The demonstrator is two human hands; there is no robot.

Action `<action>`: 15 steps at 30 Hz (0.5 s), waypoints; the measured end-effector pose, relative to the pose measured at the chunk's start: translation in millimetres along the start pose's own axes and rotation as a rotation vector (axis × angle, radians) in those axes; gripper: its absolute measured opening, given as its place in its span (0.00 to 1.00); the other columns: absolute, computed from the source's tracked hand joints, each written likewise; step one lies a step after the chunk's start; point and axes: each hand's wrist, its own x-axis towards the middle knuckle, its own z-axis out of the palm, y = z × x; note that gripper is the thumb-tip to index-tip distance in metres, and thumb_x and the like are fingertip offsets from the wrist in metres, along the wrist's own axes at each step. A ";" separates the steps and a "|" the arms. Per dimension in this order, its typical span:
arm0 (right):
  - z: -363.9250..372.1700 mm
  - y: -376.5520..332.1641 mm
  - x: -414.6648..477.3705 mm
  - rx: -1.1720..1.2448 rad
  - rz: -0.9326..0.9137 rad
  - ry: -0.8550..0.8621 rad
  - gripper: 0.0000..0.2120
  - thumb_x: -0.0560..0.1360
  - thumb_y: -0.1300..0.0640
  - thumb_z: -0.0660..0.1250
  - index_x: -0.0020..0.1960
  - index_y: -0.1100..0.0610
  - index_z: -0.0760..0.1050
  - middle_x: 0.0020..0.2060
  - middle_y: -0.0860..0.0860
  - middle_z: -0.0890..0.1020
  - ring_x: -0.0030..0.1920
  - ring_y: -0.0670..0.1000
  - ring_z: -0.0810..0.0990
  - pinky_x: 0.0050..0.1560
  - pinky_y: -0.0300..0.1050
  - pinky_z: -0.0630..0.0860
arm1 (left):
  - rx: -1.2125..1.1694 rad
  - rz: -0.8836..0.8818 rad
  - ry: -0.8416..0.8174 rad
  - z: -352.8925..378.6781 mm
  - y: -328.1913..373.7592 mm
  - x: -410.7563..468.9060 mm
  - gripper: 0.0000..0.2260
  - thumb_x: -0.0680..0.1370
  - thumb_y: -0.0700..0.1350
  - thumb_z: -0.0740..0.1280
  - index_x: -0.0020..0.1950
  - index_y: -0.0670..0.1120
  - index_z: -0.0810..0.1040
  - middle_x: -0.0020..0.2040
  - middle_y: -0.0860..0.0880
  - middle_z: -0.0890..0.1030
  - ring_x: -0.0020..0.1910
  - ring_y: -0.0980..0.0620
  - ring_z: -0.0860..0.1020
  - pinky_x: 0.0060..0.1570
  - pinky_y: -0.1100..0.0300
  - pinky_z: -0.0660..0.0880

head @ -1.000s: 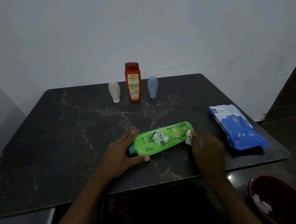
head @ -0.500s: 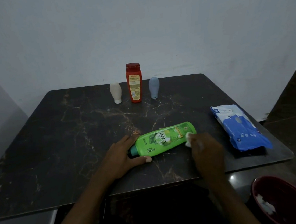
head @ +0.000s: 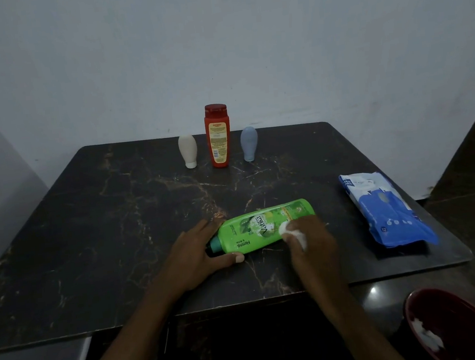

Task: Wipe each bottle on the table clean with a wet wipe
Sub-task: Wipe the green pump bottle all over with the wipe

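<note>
A green bottle [head: 253,228] lies on its side near the front of the dark marble table [head: 94,224], its cap pointing left. My left hand [head: 197,257] grips the cap end and pins the bottle down. My right hand [head: 310,242] presses a crumpled white wet wipe [head: 290,233] against the middle of the bottle's front face. At the far edge stand three more bottles: a cream one [head: 188,150], a tall red one [head: 218,136] and a grey-blue one [head: 249,143].
A blue and white pack of wet wipes [head: 386,211] lies at the table's right edge. A dark red bin [head: 457,329] holding used white wipes sits on the floor at the lower right. A pale wall rises right behind the table.
My right hand has slid the wipe leftwards along the green bottle, from its bottom end to the middle of the label. The left hand has kept its hold on the cap end.
</note>
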 end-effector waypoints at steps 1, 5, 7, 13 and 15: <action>-7.0 9.1 5.0 -0.012 0.027 0.009 0.06 0.76 0.64 0.69 0.51 0.56 0.79 0.50 0.50 0.79 0.46 0.42 0.77 0.48 0.22 0.67 | 0.001 -0.001 0.000 0.1 0.4 0.2 0.42 0.67 0.77 0.66 0.77 0.59 0.67 0.61 0.61 0.76 0.57 0.60 0.76 0.61 0.51 0.74; -30.7 41.6 18.6 -0.161 0.062 0.088 0.05 0.78 0.62 0.67 0.52 0.58 0.80 0.48 0.55 0.80 0.42 0.32 0.71 0.49 0.19 0.66 | -0.005 -0.007 -0.006 0.7 -0.5 1.2 0.44 0.67 0.77 0.67 0.78 0.58 0.66 0.63 0.61 0.75 0.59 0.61 0.75 0.62 0.51 0.73; -28.9 36.7 20.1 -0.154 0.099 0.092 0.04 0.79 0.60 0.66 0.49 0.57 0.81 0.45 0.53 0.79 0.38 0.37 0.72 0.44 0.25 0.68 | 0.005 0.000 -0.005 0.8 0.0 1.3 0.42 0.67 0.77 0.67 0.77 0.59 0.67 0.61 0.62 0.75 0.58 0.62 0.75 0.61 0.52 0.73; 36.0 -22.2 -19.0 -0.091 -0.103 -0.044 0.06 0.80 0.56 0.64 0.48 0.56 0.78 0.39 0.43 0.75 0.37 0.42 0.73 0.37 0.29 0.68 | 0.016 0.004 0.011 0.9 0.5 0.5 0.42 0.67 0.75 0.69 0.77 0.59 0.67 0.63 0.62 0.75 0.59 0.61 0.75 0.60 0.54 0.72; 45.4 -33.8 -31.7 -0.119 -0.199 -0.090 0.05 0.79 0.59 0.66 0.51 0.58 0.80 0.43 0.47 0.75 0.38 0.44 0.74 0.42 0.32 0.69 | 0.016 0.012 0.012 1.7 -0.4 0.3 0.42 0.67 0.75 0.69 0.77 0.58 0.68 0.65 0.61 0.76 0.61 0.60 0.75 0.62 0.51 0.73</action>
